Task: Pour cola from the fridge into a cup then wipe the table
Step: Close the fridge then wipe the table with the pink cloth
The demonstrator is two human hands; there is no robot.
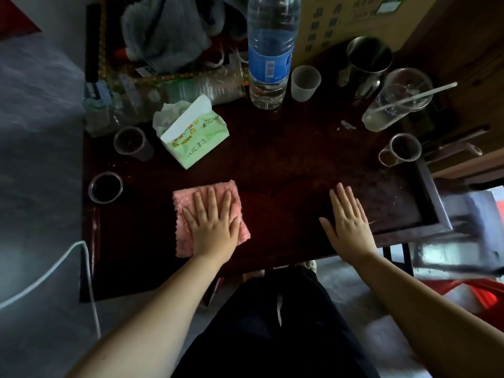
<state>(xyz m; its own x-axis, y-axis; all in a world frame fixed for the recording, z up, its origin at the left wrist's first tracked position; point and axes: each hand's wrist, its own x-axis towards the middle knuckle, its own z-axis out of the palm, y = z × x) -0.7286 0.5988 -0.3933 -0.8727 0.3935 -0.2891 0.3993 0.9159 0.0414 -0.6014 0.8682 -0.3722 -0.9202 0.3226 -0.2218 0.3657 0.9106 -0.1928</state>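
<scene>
A pink cloth (191, 203) lies folded on the dark wooden table (286, 165), near its front left. My left hand (214, 225) presses flat on the cloth, fingers spread. My right hand (349, 222) rests flat on the bare table to the right, palm down, holding nothing. A small clear cup (105, 187) holding dark liquid stands at the table's left edge, left of the cloth. No cola bottle is in view.
A tissue pack (195, 137) lies behind the cloth. A big water bottle (268, 50) stands at the back middle. Plastic cups (304, 83) (132, 143) (401, 150), a tall cup with a straw (395, 102) and a steel mug (365, 61) stand around. A white cable (54, 268) hangs at left.
</scene>
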